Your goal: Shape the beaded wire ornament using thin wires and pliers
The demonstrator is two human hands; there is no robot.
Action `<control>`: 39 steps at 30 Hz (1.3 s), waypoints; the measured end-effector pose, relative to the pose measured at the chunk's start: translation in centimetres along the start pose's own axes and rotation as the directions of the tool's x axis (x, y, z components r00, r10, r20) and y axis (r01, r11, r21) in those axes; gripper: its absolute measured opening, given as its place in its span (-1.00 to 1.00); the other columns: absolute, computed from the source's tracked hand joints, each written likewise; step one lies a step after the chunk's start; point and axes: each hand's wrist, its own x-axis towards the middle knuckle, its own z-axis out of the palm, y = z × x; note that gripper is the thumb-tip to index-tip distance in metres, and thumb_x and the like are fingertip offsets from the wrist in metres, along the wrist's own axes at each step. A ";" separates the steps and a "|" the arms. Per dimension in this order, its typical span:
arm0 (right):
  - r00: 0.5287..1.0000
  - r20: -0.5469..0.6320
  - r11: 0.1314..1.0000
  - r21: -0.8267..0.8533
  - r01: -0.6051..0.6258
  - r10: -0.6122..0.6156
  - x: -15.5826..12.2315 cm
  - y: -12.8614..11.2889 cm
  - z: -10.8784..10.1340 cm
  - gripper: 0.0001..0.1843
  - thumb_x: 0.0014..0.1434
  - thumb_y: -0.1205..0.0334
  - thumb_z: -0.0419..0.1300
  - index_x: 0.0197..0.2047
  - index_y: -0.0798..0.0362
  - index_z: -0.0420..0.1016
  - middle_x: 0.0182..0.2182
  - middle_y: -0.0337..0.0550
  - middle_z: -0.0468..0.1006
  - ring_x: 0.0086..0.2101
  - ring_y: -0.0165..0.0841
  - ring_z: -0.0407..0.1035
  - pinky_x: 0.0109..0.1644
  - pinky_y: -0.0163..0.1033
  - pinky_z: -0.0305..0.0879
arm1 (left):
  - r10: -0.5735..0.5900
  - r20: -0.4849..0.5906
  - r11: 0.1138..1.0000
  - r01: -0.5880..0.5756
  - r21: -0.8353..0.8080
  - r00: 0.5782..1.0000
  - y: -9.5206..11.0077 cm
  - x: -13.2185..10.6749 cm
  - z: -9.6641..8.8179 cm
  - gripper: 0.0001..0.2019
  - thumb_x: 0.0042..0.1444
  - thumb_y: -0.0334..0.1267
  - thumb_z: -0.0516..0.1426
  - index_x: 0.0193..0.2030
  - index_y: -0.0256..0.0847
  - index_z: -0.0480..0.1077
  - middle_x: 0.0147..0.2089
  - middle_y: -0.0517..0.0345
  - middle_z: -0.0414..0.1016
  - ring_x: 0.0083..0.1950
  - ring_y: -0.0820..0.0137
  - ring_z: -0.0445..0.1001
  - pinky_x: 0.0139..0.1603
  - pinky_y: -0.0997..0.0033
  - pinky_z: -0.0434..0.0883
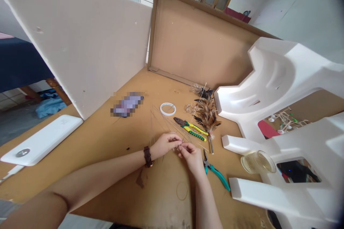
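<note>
My left hand [166, 145], with a dark watch on its wrist, is closed in a pinch on thin wire. Right beside it, my right hand [192, 157] pinches at the same spot, fingertips nearly touching. Several long thin wires [174, 123] fan out over the brown table around my fingers. Just beyond lie combination pliers [191, 128] with yellow and green handles. Teal-handled pliers [217, 176] rest to the right of my right hand, partly behind its wrist. What exactly sits between the fingertips is too small to make out clearly.
A white ring-shaped roll [168, 109], a feather duster [206, 111] and a pixelated flat object [127, 105] lie farther back. At left is a white power bank [41, 139]. White foam [271, 68] and a cup [258, 162] stand at right; cardboard [201, 39] closes the back.
</note>
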 end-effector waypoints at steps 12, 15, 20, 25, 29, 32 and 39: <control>0.995 -0.086 0.995 -0.075 -0.059 0.052 -4.3 -1.1 -1.4 -0.69 0.01 0.03 0.15 -0.34 0.12 0.49 -0.50 -0.12 0.51 -0.48 -0.33 0.37 -0.33 -0.21 0.30 | -0.040 0.164 0.990 0.062 -0.130 0.986 0.7 -1.2 1.3 -0.74 0.04 -0.09 0.10 -0.38 -0.28 0.25 -0.44 0.24 0.34 -0.46 0.56 0.28 -0.43 0.55 0.23; 0.976 -0.216 0.897 -0.437 -0.070 -0.029 -6.6 -1.2 -4.1 -0.63 0.05 0.04 0.10 -0.20 0.14 0.49 -0.25 0.04 0.50 -0.26 -0.18 0.36 -0.12 -0.09 0.25 | -0.066 0.236 0.975 0.113 -0.189 0.969 0.4 -1.3 1.4 -0.70 0.03 -0.04 0.10 -0.39 -0.26 0.20 -0.45 0.23 0.36 -0.48 0.56 0.30 -0.47 0.55 0.25; 0.968 -0.250 0.376 -0.897 -0.231 -0.001 -9.4 -0.9 -6.6 -0.27 -0.03 -0.02 0.14 0.10 0.33 0.25 -0.01 0.24 0.35 -0.02 0.02 0.20 0.05 -0.01 0.11 | -0.136 0.273 0.951 0.203 -0.234 0.952 -0.4 -1.2 1.7 -0.67 -0.04 -0.04 0.15 -0.41 -0.26 0.18 -0.50 0.26 0.36 -0.56 0.60 0.29 -0.52 0.56 0.28; 0.957 -0.276 0.136 -0.949 -0.286 0.085 -9.4 -0.4 -5.9 -0.37 -0.04 0.11 0.08 0.07 0.29 0.24 -0.15 0.20 0.41 -0.16 -0.02 0.30 -0.13 -0.05 0.19 | -0.176 0.298 0.926 0.260 -0.275 0.938 -0.5 -1.4 1.9 -0.66 -0.08 -0.04 0.19 -0.41 -0.25 0.17 -0.52 0.30 0.35 -0.55 0.58 0.33 -0.47 0.50 0.36; 0.957 -0.279 0.068 -0.956 -0.284 0.079 -9.1 -0.4 -5.5 -0.60 -0.08 0.23 0.04 -0.13 0.19 0.36 -0.32 0.11 0.42 -0.24 -0.05 0.33 -0.29 -0.13 0.21 | -0.181 0.337 0.921 0.279 -0.271 0.924 0.0 -1.6 1.8 -0.66 -0.08 -0.05 0.18 -0.40 -0.24 0.16 -0.53 0.32 0.34 -0.59 0.59 0.33 -0.51 0.51 0.37; 0.951 -0.296 0.177 -0.935 -0.307 0.086 -9.0 -0.6 -6.3 -0.64 -0.10 0.21 0.05 -0.20 0.16 0.38 -0.33 0.09 0.43 -0.26 -0.08 0.33 -0.28 -0.12 0.21 | -0.173 0.365 0.914 0.287 -0.286 0.915 0.5 -1.8 1.7 -0.67 -0.08 -0.07 0.19 -0.40 -0.24 0.17 -0.54 0.31 0.34 -0.59 0.58 0.34 -0.53 0.52 0.37; 0.912 -0.109 0.918 0.059 -0.392 0.396 -10.2 -1.6 -8.5 -0.56 -0.06 0.06 0.07 -0.13 0.09 0.39 -0.43 -0.08 0.45 -0.42 -0.24 0.34 -0.45 -0.21 0.25 | -0.131 0.534 0.764 0.428 -0.483 0.835 1.6 -2.2 1.2 -0.74 -0.06 -0.21 0.22 -0.36 -0.26 0.22 -0.49 0.23 0.38 -0.50 0.53 0.39 -0.53 0.55 0.37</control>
